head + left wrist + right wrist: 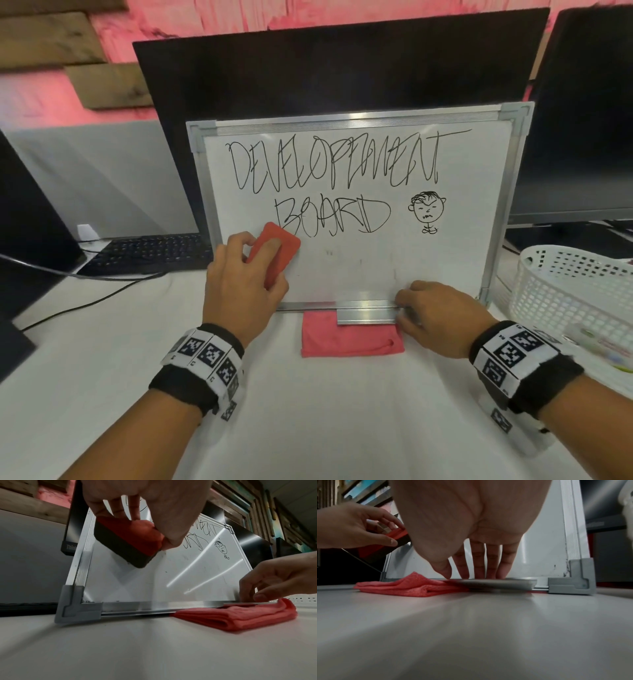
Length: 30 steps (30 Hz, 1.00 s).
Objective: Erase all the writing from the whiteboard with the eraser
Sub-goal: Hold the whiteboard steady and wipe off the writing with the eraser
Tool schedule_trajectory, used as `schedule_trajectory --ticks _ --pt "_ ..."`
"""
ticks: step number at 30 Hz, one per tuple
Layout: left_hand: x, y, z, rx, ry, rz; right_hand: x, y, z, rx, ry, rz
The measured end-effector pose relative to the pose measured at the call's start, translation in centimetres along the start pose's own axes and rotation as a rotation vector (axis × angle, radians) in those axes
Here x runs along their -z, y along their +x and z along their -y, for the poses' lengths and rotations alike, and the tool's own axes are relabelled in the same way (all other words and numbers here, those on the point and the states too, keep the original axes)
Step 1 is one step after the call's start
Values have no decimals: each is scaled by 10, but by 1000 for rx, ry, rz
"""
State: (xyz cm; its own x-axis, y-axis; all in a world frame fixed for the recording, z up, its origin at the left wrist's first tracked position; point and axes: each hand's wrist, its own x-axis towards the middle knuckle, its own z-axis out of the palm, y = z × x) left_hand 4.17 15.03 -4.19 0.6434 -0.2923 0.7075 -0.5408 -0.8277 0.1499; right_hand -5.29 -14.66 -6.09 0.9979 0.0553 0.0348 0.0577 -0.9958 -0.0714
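Observation:
The whiteboard (359,270) leans upright against a dark monitor. It carries black writing, "DEVELOPMENT BOARD" (335,164), and a small doodled face (427,209); its lower third is bare. My left hand (239,284) grips a red eraser (278,246) with a dark felt face (120,550), at the board's lower left just under the "B". Whether the felt touches the board I cannot tell. My right hand (435,311) presses its straight fingers (477,561) down on the metal tray (496,583) at the board's bottom edge.
A folded red cloth (349,342) lies under the tray on the white table. A white mesh basket (565,284) stands at the right, a black keyboard (150,253) at the left, and a second monitor (582,120) behind right.

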Motion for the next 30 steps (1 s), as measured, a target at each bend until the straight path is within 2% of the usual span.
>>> schedule_trajectory --ticks 9,14,21,26,30 --pt "-2 7 -1 44 -19 -26 0 0 2 -7 9 11" --pt "-3 5 -4 8 -1 -3 0 -1 2 5 22 19" --pt "-4 10 -4 77 -63 -60 1 -1 2 5 46 5" --pt "-3 9 -2 -5 -16 -21 0 -1 0 15 50 8" --pt "1 20 1 83 -58 -78 -1 0 -1 22 56 -5"
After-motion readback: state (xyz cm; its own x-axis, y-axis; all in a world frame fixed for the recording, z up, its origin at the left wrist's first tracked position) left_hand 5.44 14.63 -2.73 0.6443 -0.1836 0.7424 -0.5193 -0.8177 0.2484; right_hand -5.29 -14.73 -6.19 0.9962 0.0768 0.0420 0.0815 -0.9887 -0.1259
